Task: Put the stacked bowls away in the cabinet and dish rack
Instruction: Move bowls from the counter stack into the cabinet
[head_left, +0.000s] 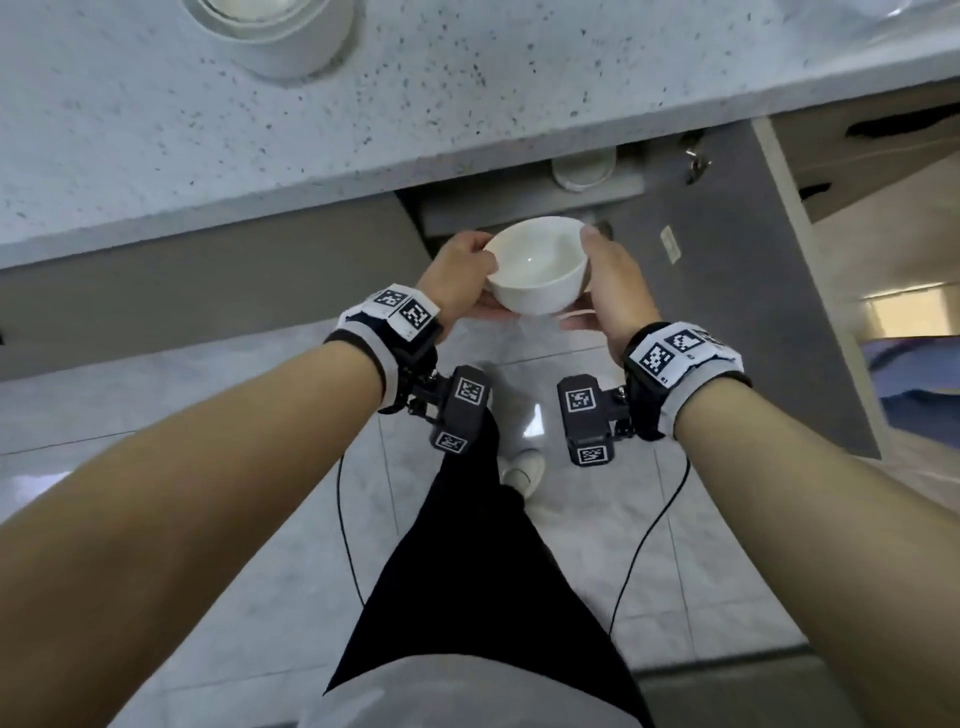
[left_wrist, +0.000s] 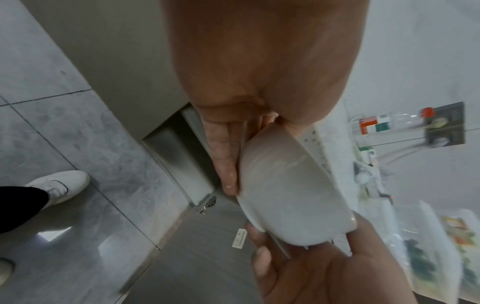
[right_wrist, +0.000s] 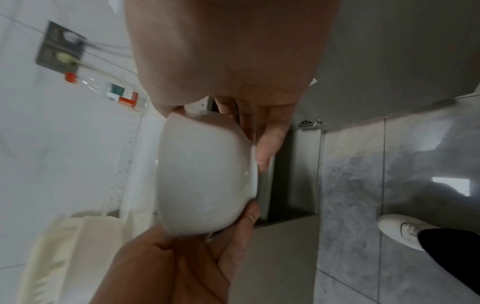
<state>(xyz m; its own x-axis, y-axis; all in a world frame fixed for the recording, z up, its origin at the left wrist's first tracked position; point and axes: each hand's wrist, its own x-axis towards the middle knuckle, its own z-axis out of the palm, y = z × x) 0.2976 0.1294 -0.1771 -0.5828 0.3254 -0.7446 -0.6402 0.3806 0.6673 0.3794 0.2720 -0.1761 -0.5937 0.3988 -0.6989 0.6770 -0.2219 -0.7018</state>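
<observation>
A white bowl (head_left: 537, 265) is held upright in the air in front of the open lower cabinet (head_left: 524, 205), below the counter edge. My left hand (head_left: 460, 270) grips its left side, thumb on the rim and fingers under the base. My right hand (head_left: 610, 280) grips its right side the same way. The left wrist view shows the bowl's (left_wrist: 291, 191) outside wall with my left fingers (left_wrist: 223, 156) along it. In the right wrist view the bowl (right_wrist: 202, 176) sits between my right fingers (right_wrist: 267, 144) and my left hand (right_wrist: 182, 263). Another white bowl (head_left: 584, 169) stands inside the cabinet.
The speckled countertop (head_left: 363, 93) juts out above, with a white stack of bowls (head_left: 275, 31) at its far left. The cabinet door (head_left: 743, 270) hangs open to the right. Pale floor tiles (head_left: 208, 519) lie below, with my black trouser leg (head_left: 478, 571) and white shoe (head_left: 524, 467).
</observation>
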